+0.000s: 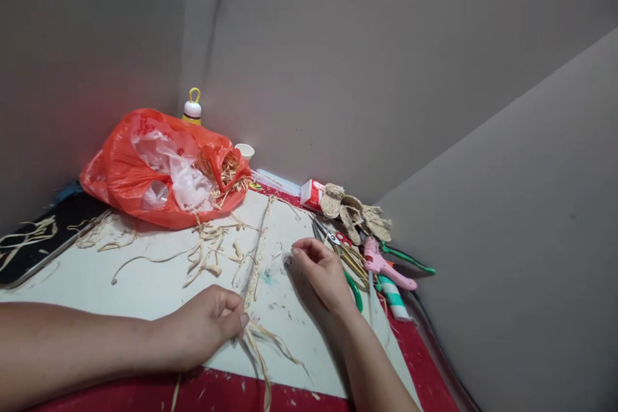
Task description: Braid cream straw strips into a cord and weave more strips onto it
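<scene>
A narrow braid of pale raffia (259, 251) runs away from me down the middle of the white board (294, 341). My left hand (205, 322) is closed at the braid's near end, thumb and fingers pinched on it. From there, loose raffia strands (263, 360) trail toward the board's front edge. Right of the braid, my right hand (322, 273) is held above the board with its fingers curled and the fingertips together. Whatever may be between those fingertips is too small to make out. Raffia scraps (210, 254) lie scattered left of the braid.
A red plastic bag (120, 174) with raffia spilling out sits back left, by a black tray-like object (48, 238). Behind are a bottle (192, 109) and cup (245, 152). At right lie scissors (333, 237), a pink glue gun (381, 262) and woven pieces (355, 212). Walls enclose the table.
</scene>
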{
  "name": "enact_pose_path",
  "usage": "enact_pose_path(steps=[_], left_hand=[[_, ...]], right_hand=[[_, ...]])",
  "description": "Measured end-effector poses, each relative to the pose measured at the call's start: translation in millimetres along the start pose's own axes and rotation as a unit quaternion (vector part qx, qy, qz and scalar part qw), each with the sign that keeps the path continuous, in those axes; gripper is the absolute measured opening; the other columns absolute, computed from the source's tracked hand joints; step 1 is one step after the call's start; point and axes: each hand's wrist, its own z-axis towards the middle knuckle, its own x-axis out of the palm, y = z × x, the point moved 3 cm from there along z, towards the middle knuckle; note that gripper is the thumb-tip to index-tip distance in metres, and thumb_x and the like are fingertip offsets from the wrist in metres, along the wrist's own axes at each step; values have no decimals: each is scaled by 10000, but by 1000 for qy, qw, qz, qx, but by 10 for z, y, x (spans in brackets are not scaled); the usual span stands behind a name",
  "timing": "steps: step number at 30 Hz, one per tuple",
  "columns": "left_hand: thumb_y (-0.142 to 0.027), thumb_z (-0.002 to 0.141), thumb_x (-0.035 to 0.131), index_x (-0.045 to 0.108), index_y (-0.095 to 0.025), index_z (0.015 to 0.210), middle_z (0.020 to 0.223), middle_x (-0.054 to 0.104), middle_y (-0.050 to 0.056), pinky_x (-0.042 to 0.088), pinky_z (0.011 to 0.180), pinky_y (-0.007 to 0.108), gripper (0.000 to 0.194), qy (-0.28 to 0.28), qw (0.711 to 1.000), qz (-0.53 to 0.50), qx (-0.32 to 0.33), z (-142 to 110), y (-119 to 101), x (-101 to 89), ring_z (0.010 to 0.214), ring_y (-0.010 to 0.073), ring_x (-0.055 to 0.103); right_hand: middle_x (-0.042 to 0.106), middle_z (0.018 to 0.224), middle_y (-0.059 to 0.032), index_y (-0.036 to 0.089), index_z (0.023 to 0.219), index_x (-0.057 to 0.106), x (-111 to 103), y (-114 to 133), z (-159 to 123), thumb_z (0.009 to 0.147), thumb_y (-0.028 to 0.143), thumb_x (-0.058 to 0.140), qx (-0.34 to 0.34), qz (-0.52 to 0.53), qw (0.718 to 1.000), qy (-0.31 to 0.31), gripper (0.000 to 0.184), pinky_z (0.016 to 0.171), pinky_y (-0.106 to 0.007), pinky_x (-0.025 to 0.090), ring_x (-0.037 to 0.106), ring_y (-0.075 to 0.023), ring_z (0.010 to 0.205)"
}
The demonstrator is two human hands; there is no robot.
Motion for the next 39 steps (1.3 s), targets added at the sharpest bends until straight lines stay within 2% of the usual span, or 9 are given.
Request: enact_pose_path(steps=[5,11,14,17,24,27,30,34,39], left_hand=[[-533,762,513,432,-170,622,525,338,-71,204,491,214,398,5,1000,-29,-4,6,-27,17,516,75,247],[-507,801,496,416,-176,630,523,295,-78,167,482,230,381,21,998,-48,-21,-11,-40,23,521,78,202],[-485,819,488,410,-174,636,538,312,-75,177,485,224,369,31,998,-61,-13,-22,-58,14,528,76,214],[-512,809,494,403,-177,637,526,300,-81,173,473,220,388,28,997,-63,-22,-26,-70,7,510,71,210],[-528,798,508,448,-166,661,515,307,-85,173,463,214,392,20,997,-68,-28,-20,-35,25,495,66,213],[-513,798,519,450,-165,662,510,299,-87,161,458,216,379,19,996,-77,-29,-27,-21,24,491,65,203],[-502,804,514,472,-161,678,506,294,-90,159,460,217,367,20,996,-78,-29,-33,-31,18,483,64,198],[-505,801,520,500,-148,698,545,344,-74,212,498,213,372,24,995,-95,-7,-27,-57,18,519,69,248],[-491,797,536,503,-141,701,608,403,-47,250,542,213,365,37,991,-124,10,-31,-67,32,582,80,300]], right_hand=[[625,671,-32,143,764,668,-1,51,-41,744,331,601,-26,-40,996,69,200,538,-247,394,503,-139,564],[587,616,-17,156,679,611,-153,190,-101,809,318,561,-97,-102,990,-24,213,549,-241,411,527,-145,581],[636,728,-25,166,797,654,32,299,-235,822,210,542,-128,-115,975,140,123,618,-227,441,574,-139,658],[637,865,-29,222,991,666,237,335,-374,827,115,515,-164,-178,927,286,247,701,-232,441,590,-135,762],[591,845,-40,192,772,649,276,296,-302,842,157,530,-169,-161,935,269,143,702,-260,439,563,-145,773],[629,815,-47,182,749,630,139,355,-253,828,222,568,-114,-79,967,215,108,731,-289,450,578,-166,787],[605,627,-11,168,780,618,24,388,-286,832,326,584,16,32,983,181,170,543,-245,433,535,-121,538],[601,627,-1,155,790,619,44,479,-476,777,392,653,133,141,956,221,239,394,-190,321,408,-49,385],[508,538,37,157,722,609,169,565,-758,771,362,662,201,111,928,293,218,417,-172,291,385,-50,424]])
